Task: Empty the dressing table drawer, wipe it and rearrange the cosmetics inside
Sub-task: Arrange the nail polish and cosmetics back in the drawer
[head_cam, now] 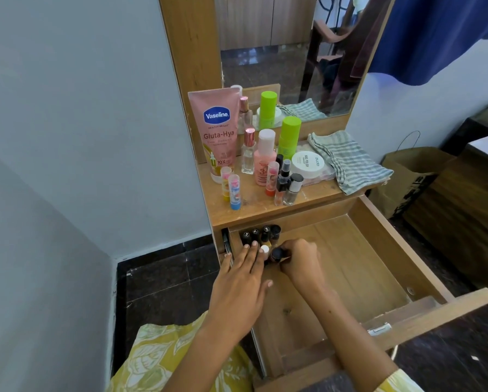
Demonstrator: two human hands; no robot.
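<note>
The wooden drawer (358, 267) is pulled out, its floor mostly bare. Several small black-capped bottles (261, 233) stand in a row in its far left corner. My right hand (300, 260) is shut on a dark-capped bottle (276, 254) just in front of that row. My left hand (243, 278) lies flat with fingers spread over the drawer's left wall, its fingertips touching a white-capped bottle (264, 249). On the tabletop (245, 210) stand a pink Vaseline tube (217, 131), a green bottle (289, 137), lip balms (233, 190), a white jar (308, 164) and a striped cloth (347, 159).
A mirror (288, 52) rises behind the tabletop. A grey wall (81, 123) closes the left side, with dark floor tiles (166, 278) below. A brown paper bag (409, 176) and wooden furniture (469, 199) stand to the right. Blue fabric (446, 35) hangs at the top right.
</note>
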